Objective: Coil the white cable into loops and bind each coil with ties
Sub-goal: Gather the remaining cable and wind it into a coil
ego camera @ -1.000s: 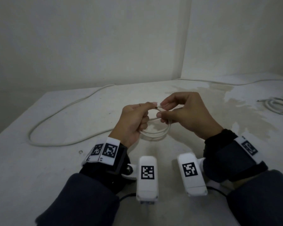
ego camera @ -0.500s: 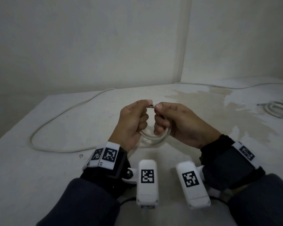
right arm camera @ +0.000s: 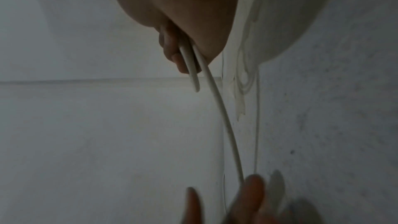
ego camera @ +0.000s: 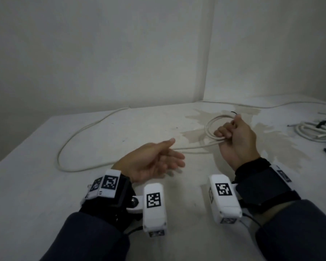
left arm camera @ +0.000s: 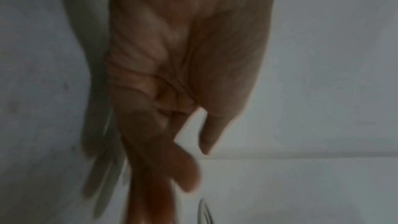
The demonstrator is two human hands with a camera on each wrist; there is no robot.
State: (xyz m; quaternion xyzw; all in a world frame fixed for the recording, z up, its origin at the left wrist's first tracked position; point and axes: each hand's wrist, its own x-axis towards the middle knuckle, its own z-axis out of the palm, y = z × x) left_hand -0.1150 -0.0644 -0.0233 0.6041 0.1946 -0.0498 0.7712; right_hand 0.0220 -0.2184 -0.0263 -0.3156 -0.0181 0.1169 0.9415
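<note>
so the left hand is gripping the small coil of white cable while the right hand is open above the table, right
Not quite, the hands are swapped. In the head view the right hand grips the small coil of white cable, and the left hand is open above the white table, holding nothing.

Bare worktop (ego camera: 36,185) near left and between the wrists. White cable (ego camera: 79,132) loops across the middle left, running right to the coil gripped in the right hand (ego camera: 235,140). Left hand (ego camera: 151,162) hovers open above it. Bundled cables (ego camera: 316,130) crowd the far right edge; walls close the far side.
</note>
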